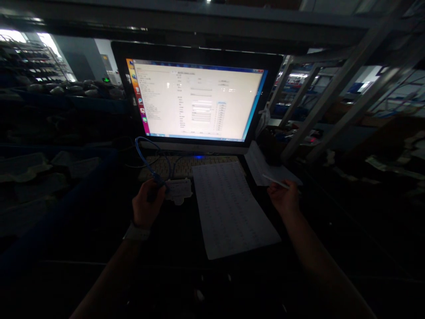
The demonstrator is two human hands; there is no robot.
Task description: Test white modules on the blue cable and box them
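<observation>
My left hand (147, 204) is closed around the plug end of a blue cable (145, 155), right beside a small white device (178, 190) on the dark desk. The cable loops up toward the monitor (199, 99). My right hand (283, 198) is closed on a thin white pen (275, 180), just right of a printed paper sheet (229, 208) that lies in front of the keyboard (186, 166). The monitor shows a bright form window.
A second sheet of paper (265, 168) lies right of the keyboard. Slanted metal frame bars (335, 88) rise at the right. Blue trays with pale parts (36, 170) sit at the left. Shelves stand behind. The room is very dim.
</observation>
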